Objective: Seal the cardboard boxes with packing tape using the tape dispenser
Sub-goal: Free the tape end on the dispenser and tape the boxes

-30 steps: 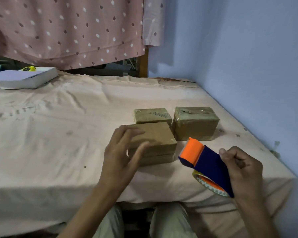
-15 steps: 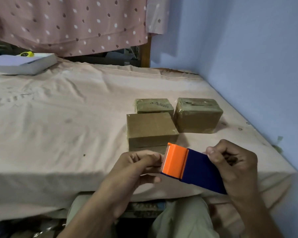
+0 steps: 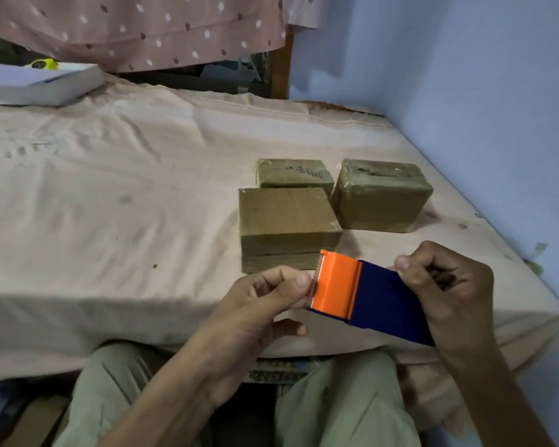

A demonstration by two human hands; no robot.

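Note:
Three brown cardboard boxes sit on the bed sheet: a near box, a small one behind it, and a tape-wrapped one to the right. My right hand grips the blue and orange tape dispenser in front of the near box, over the bed's edge. My left hand pinches the tape end at the dispenser's orange cutter edge, thumb and forefinger together. The tape roll is hidden under the dispenser body.
A pale sheet covers the bed. A white flat box lies at the far left with a yellow item on it. A blue wall runs along the right side. A dotted curtain hangs behind. My knees are below the edge.
My left hand left the near box's top and came to the dispenser's orange end. The dispenser turned flatter and moved left, towards the near box.

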